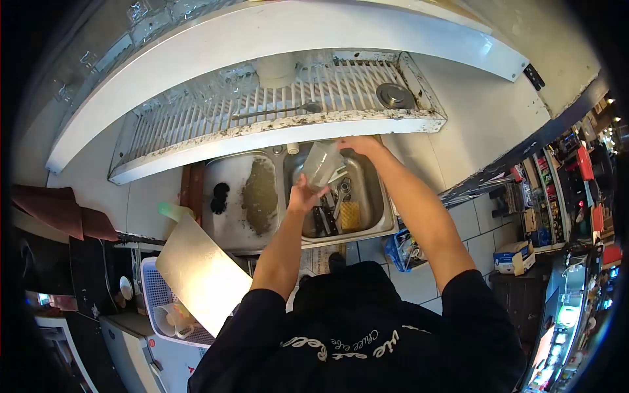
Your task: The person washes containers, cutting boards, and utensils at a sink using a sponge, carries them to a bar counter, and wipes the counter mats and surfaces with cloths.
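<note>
Over the right sink basin, a clear plastic container is tilted between my two hands. My left hand grips its lower end, with the thumb and fingers around the wall. At the upper end my right hand is bent over the rim, its fingers closed there and partly hidden. Beneath the container, black-handled utensils and a yellow sponge lie in the basin. A tap end sticks out just left of the container.
A slatted rack with glasses and a metal lid hangs above the sink. The left basin holds a black scrubber and a brownish patch. A shiny board leans over a white basket at lower left.
</note>
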`<state>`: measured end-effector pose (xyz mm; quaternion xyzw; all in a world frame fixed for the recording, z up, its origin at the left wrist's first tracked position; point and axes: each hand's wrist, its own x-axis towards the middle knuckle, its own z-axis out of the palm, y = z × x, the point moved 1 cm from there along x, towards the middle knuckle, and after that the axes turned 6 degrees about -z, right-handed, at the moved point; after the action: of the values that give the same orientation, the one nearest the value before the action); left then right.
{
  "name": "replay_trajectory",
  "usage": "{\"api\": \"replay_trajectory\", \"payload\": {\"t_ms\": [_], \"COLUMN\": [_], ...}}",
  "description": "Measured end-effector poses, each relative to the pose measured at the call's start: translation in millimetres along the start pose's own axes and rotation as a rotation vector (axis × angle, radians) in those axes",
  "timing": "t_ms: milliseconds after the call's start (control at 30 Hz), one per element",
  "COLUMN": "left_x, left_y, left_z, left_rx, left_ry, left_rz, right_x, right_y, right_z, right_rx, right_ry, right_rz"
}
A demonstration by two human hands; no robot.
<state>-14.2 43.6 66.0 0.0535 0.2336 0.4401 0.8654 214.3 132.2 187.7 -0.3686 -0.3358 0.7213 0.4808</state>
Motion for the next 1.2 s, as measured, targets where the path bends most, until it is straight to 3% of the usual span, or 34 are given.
{"api": "replay_trajectory", "payload": {"t_ms": [200,300,433,500,533,567,700,733,800,833,933,1000,1067,1100,1200], "left_x": [-2.9,-5.1,-5.4,-34.2,-43.7,-50.5,-128.4,-150.9,-199.0,-224.8,-311.7,-373.8,-436.0,-465.0,-541.5], "left_y": [16.8,29.5,63.0,80.0,87.0,91.4,114.4,124.0,140.7,148.5,170.5,181.8,190.2,193.5,207.6], "left_z": [-8.5,-10.1,6.2,51.8,67.2,73.2,117.9,117.9,114.1,112.1,94.6,68.0,52.9,47.4,20.9], "left_rx": [0.071,0.445,0.989,1.756,2.038,2.129,2.146,1.937,1.510,1.293,1.061,0.656,0.574,0.545,0.633], "left_ry": [-0.097,0.120,0.236,0.469,0.579,0.602,0.736,0.752,0.764,0.762,0.795,0.652,0.562,0.537,0.698], "left_rz": [0.010,0.106,0.252,0.479,0.585,0.663,0.852,0.759,0.603,0.543,0.582,0.667,0.727,0.754,1.065], "right_x": [9.3,10.2,14.2,16.3,17.1,16.3,-2.0,-7.8,-30.0,-34.3,-29.8,-16.9,-14.7,-31.9,-33.8], "right_y": [-1.6,-0.7,14.5,36.3,49.9,66.7,149.4,164.7,189.2,205.2,266.5,328.3,336.7,295.6,299.2], "right_z": [0.5,-2.9,-7.7,-14.0,-17.1,-18.5,-19.0,-14.0,0.9,8.1,32.1,4.7,7.4,52.0,62.2], "right_rx": [-0.012,-0.020,-0.031,-0.041,-0.077,-0.138,-0.479,-0.573,-0.565,-0.806,-1.483,-1.738,-1.837,-1.834,-2.008], "right_ry": [-0.010,-0.006,0.009,0.037,0.052,0.062,0.059,0.047,-0.115,-0.200,-0.494,-0.591,-0.590,-0.572,-0.631], "right_rz": [-0.014,-0.029,-0.062,-0.075,-0.047,0.018,0.400,0.486,0.461,0.369,-0.026,-0.309,-0.097,0.225,0.218]}}
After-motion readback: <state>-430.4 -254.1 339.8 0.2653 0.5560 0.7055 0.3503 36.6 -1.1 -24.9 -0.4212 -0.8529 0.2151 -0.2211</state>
